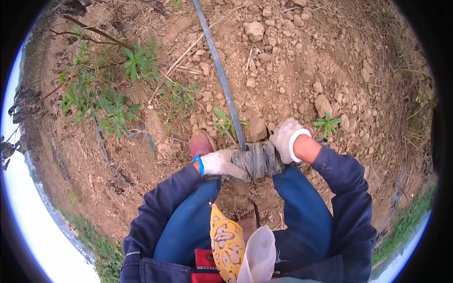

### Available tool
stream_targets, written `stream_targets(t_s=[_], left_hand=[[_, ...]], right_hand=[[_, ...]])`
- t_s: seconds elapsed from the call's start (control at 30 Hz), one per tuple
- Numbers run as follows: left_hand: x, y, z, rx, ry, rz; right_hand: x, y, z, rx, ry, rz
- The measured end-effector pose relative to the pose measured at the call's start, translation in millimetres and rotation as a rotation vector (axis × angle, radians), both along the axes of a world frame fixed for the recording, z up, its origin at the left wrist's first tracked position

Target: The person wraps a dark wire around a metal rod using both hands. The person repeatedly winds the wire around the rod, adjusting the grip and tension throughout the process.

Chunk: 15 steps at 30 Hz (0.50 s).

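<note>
A roll of dull grey, dirt-stained flat tubing lies crosswise in front of my knees. From it a long grey tube, seemingly drip-irrigation line, stretches away over the soil to the top of the view. My left hand, in a whitish knit glove with a blue band at the wrist, clasps the roll's left end, thumb across the front. Gloved likewise, my right hand is closed around the right end; its fingertips are hidden. What lies inside the roll is covered by its windings.
Crumbly brown soil with clods and a larger stone spreads ahead. Green weeds and a dry branch stand at the left. A small plant grows beyond my right hand. A reddish shoe shows beside my left hand.
</note>
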<state>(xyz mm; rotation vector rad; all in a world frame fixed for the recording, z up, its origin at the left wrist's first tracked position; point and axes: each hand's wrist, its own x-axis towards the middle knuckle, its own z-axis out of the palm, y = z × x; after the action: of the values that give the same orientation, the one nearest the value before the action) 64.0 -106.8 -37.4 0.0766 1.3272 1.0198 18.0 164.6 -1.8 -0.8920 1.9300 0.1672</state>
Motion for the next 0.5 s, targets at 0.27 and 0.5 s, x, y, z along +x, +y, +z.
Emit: stream_targets(t_s=[0.27, 0.5], left_hand=[[9, -26, -70, 0.167, -0.303, 0.127], [-12, -20, -67, 0.094, -0.140, 0.060]], right_hand=[[33, 15, 40, -0.574, 0.290, -0.066], [59, 1, -13, -0.743, 0.445, -0.108]])
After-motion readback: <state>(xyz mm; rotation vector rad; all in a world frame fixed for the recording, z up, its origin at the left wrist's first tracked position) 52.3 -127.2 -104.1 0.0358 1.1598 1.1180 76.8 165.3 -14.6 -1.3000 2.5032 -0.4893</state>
